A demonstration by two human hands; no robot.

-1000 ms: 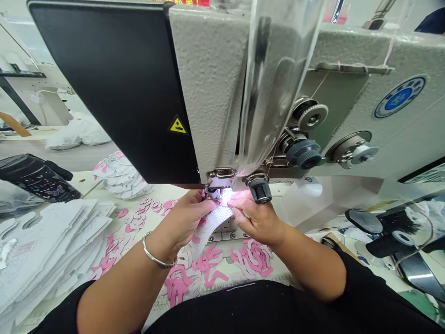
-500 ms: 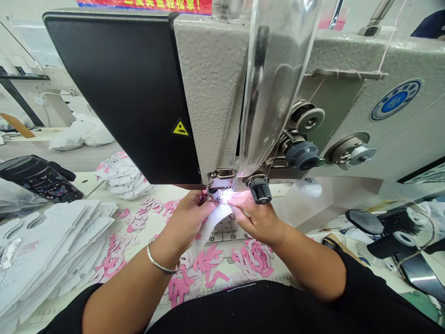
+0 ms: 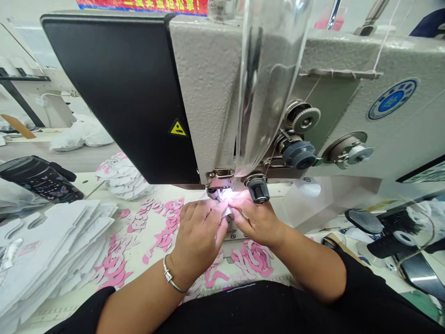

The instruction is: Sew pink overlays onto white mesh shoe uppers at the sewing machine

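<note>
Under the lit needle area of a grey sewing machine [image 3: 208, 83], a small part of a white textured fabric piece [image 3: 228, 211] shows between my hands. My left hand [image 3: 200, 232], with a silver bracelet on its wrist, is closed with thumb and fingers on the fabric's left side. From the right, my right hand [image 3: 256, 217] pinches the same piece close to the presser foot [image 3: 213, 192]. Most of the fabric is hidden behind my fingers, and glare blurs the needle point.
Pink and white cut pieces [image 3: 252, 257] lie scattered on the table. White stacked panels [image 3: 55, 246] and a black bottle [image 3: 38, 178] stand at left. Another pile of cut pieces [image 3: 123, 176] sits behind. On the right are a black thread cone [image 3: 391, 243] and small items.
My left hand has turned over the fabric and moved right, closer to my right hand, covering more of the piece. My right hand has stayed nearly in place.
</note>
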